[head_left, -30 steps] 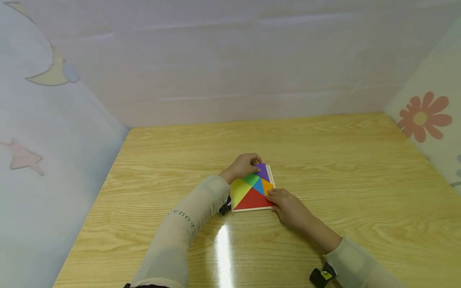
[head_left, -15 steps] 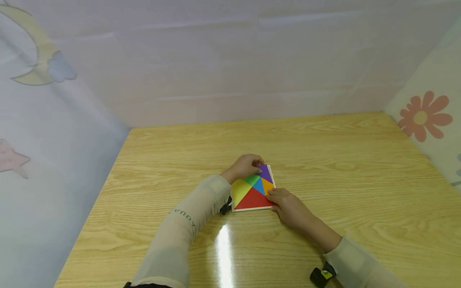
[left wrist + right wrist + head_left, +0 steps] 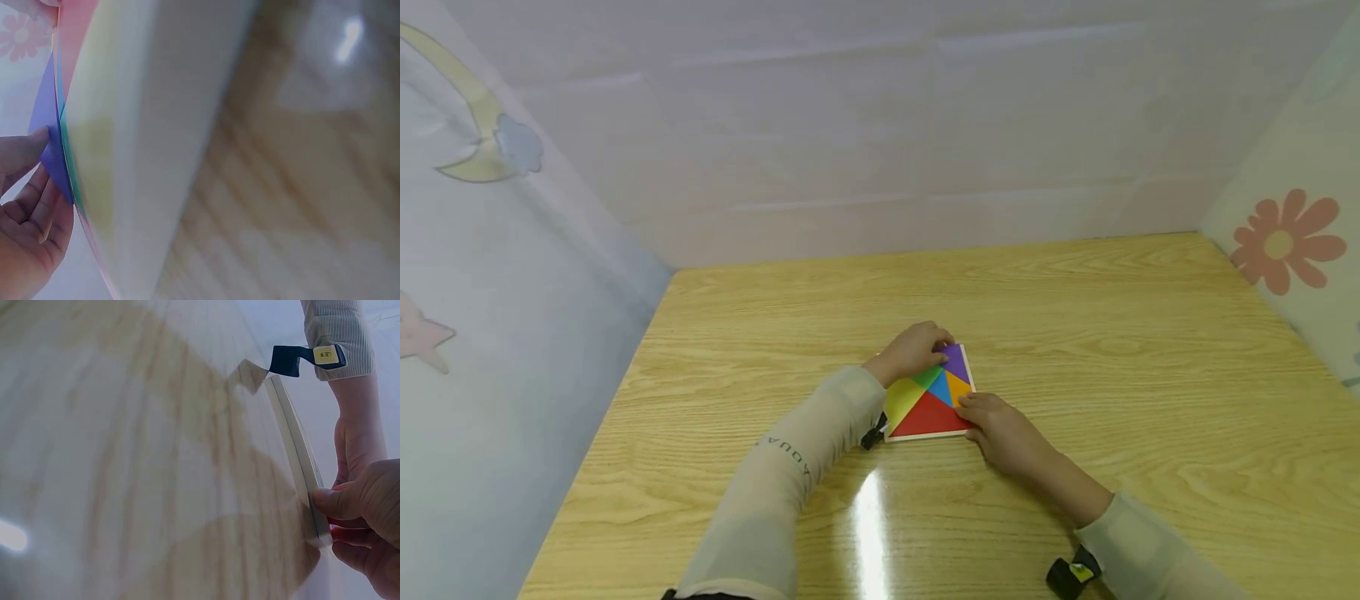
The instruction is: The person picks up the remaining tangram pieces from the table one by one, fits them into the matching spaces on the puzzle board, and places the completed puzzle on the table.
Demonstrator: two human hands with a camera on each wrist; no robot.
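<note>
A square tangram puzzle [image 3: 927, 414] in a pale wooden tray lies on the table, with red, yellow, green, blue, orange and purple pieces. My left hand [image 3: 913, 350] reaches over its far side and holds the purple triangle [image 3: 956, 362] at the far right corner. In the left wrist view the thumb lies on the purple triangle [image 3: 53, 147], which stands slightly tilted from the other pieces. My right hand [image 3: 1000, 429] grips the tray's near right corner, thumb at the side edge and fingers over the orange and red pieces. The left forearm and hand hide part of the far left side.
The wood-grain table [image 3: 1112, 350] extends around the puzzle on all sides. A pale fabric wall [image 3: 850, 150] rises behind it, with printed side walls left and right. Black wrist straps [image 3: 1071, 575] sit on both arms.
The purple triangle has shifted right and slightly nearer, covering the gap seen earlier along the tray's right rim. My left hand moved right with it; my right hand stayed in place.
</note>
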